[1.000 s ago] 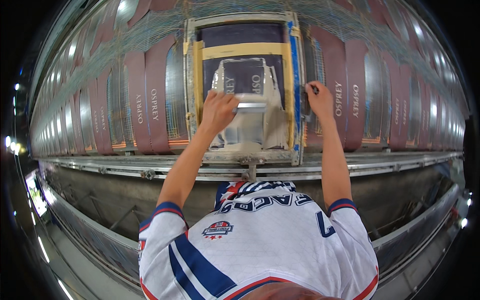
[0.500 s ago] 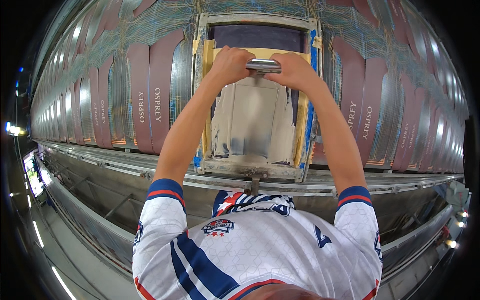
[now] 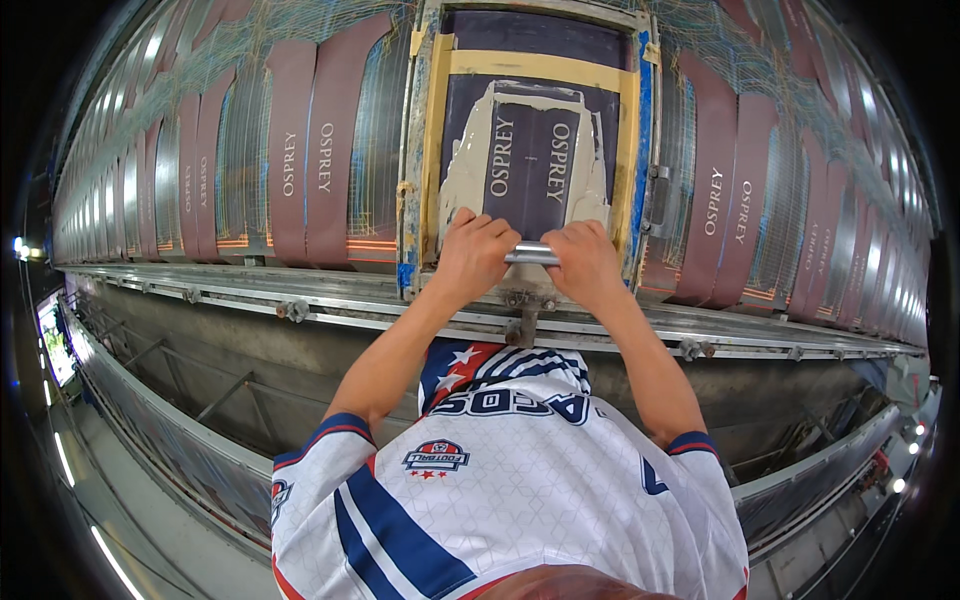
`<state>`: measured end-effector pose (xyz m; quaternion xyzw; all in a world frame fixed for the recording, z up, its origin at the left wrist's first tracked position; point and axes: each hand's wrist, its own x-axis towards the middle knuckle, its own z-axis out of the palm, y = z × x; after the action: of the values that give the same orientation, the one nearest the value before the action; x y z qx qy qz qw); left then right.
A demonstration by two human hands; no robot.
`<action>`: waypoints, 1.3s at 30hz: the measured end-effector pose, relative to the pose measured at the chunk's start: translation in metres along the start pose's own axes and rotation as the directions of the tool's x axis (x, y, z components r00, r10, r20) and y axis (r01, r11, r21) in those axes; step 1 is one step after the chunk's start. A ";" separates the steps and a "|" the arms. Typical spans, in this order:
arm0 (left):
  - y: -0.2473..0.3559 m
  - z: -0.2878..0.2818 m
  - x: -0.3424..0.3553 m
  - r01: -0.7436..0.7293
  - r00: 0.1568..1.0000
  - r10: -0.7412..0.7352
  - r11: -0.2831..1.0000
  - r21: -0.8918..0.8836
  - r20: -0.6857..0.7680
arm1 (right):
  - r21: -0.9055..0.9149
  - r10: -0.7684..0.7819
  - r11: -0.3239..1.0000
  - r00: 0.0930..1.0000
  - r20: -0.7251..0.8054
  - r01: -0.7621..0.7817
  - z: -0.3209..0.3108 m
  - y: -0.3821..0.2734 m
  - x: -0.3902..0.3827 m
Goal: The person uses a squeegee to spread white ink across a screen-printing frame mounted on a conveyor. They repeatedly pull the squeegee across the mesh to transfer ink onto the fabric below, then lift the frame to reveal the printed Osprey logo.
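Note:
My left hand (image 3: 474,251) and my right hand (image 3: 584,260) both grip the metal handle of a squeegee (image 3: 530,254) at the near end of a screen-printing frame (image 3: 432,150). The frame has a yellow-taped border and a dark mesh (image 3: 530,160) with pale ink spread around two columns of white lettering. The squeegee blade is hidden under my hands. The frame lies across a long printing table, over maroon fabric strips (image 3: 345,150).
Many maroon strips with white lettering (image 3: 722,220) lie in rows along the table to both sides. A metal guide rail (image 3: 300,300) runs along the table's near edge, with a clamp (image 3: 522,318) below my hands. A lower rail and floor lie beneath.
Both hands have pulled the squeegee from the far end of the frame toward me. The dark mesh with its lettering now shows behind it. A second ago my right hand was on the frame's side.

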<state>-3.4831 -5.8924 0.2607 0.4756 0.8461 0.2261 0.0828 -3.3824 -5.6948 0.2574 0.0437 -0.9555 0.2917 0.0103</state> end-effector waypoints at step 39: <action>-0.057 -0.018 0.130 -0.061 0.997 0.067 0.991 0.121 -0.045 | -0.178 0.115 0.980 0.984 0.133 -0.091 -0.047 0.071 0.114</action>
<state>-3.6028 -5.8141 0.2597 0.5009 0.8442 0.1890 0.0260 -3.5028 -5.6192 0.2619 0.0137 -0.9763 0.2048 -0.0693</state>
